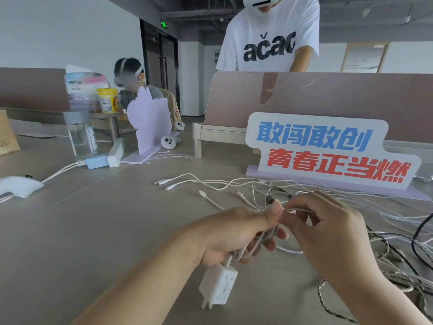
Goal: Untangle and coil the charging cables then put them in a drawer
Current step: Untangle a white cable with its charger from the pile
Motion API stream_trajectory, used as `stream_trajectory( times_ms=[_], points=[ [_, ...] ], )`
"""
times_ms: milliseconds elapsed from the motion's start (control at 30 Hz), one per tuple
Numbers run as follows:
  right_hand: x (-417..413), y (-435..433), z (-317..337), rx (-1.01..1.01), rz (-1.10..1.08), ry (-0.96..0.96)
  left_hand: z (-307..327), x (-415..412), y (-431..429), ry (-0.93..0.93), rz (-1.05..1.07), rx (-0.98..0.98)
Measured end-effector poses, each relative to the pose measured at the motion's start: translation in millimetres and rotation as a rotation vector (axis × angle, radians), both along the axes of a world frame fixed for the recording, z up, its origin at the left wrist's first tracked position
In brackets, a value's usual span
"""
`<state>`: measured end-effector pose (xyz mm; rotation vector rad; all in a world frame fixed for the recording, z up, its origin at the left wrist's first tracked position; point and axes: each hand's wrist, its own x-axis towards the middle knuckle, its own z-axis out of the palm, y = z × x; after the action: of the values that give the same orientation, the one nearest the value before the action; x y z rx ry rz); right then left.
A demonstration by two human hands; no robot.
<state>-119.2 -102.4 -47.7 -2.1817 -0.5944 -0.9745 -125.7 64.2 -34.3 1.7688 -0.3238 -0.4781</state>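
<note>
My left hand (pixel 236 233) grips a bundle of white charging cables (pixel 257 245) above the desk, thumb pressed on top. A white wall charger (pixel 219 287) hangs from the bundle below that hand. My right hand (pixel 328 233) pinches a thin white cable (pixel 296 209) just right of the left thumb. More white cables with loose plug ends (pixel 164 182) trail across the desk toward the far left. A tangle of white, braided and black cables (pixel 398 261) lies at the right. No drawer is in view.
A sign with blue and red characters (pixel 328 148) stands behind the cables. A water bottle (pixel 80 134), blue charger (pixel 97 160), white power strip (pixel 116 152) and lilac cut-out stand (pixel 148 127) sit at the left. One person stands behind the partition (pixel 328 97); another sits at the far left.
</note>
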Motion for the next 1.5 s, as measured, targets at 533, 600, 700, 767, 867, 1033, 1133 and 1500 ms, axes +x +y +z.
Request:
stream_trajectory(
  times_ms=[533, 600, 700, 767, 867, 1033, 1133, 1500],
  points=[
    [5, -7, 5, 0.060, -0.007, 0.451, 9, 17, 9, -0.082, 0.533, -0.778],
    [5, -8, 5, 0.039, -0.038, 0.451, 15, 14, 11, -0.039, 0.506, -1.008],
    [6, -12, 6, 0.025, -0.086, 0.439, 20, 15, 22, 0.012, 0.513, -1.226],
    [6, -13, 7, 0.057, -0.072, 0.400, 19, 19, 25, 0.050, 0.539, -1.142],
    [4, -11, 6, 0.059, -0.066, 0.304, 12, 21, 19, 0.127, 0.545, -0.841],
    [-1, -7, 8, 0.093, -0.040, 0.187, 4, 11, 9, 0.244, 0.299, -0.351],
    [-3, -3, 7, 0.066, -0.043, 0.164, 2, 7, 2, 0.205, 0.204, -0.214],
    [-7, 1, 9, 0.073, 0.072, 0.366, -9, 1, -5, 0.026, -0.059, -0.097]
  ],
)
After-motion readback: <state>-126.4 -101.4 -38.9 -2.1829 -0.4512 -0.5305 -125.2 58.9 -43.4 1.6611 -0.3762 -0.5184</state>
